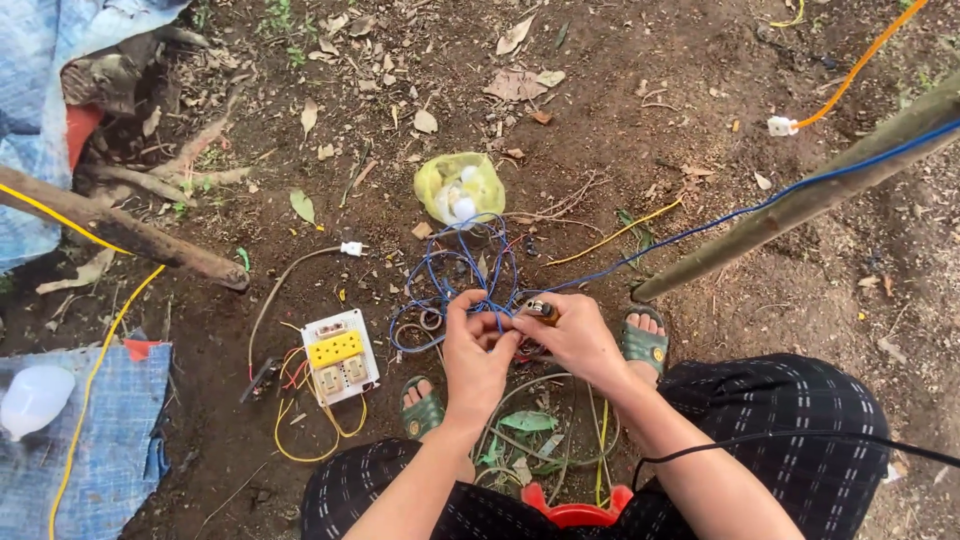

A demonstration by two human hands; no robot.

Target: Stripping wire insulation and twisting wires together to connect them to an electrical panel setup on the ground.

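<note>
**Two hands meet over a blue wire on bare ground**

A person sits low over the dirt ground point(700, 200), feet in green sandals point(643, 343), and works between the knees. The left hand point(478, 352) is closed in a pinch, fingertips drawn together on the blue wire point(740, 212) just where it leaves the loose blue tangle point(450, 280). The right hand point(578, 338) is curled shut around a small tool or fitting with an orange-brown and metal tip point(541, 311); what it is exactly I cannot tell. The two hands touch at the fingertips, so the wire end is probably held steady by one while the other brings the small piece to it.

From the hands the blue wire runs in a long, nearly straight line up and to the right, rising alongside a slanted wooden pole point(810, 195) toward the picture's right edge; its long axis follows that diagonal. Its slack lies looped on the ground just beyond the fingers.

To the left of the left foot lies a white switch board with a yellow block point(338, 352), yellow wires curling from it. Beyond the tangle sits a yellow-green plastic bag point(460, 185) with white things inside. An orange wire point(860, 65) with a white connector crosses the upper right corner. A blue tarp point(110, 440) with a white bulb point(35, 398) on it lies at the far left.
</note>
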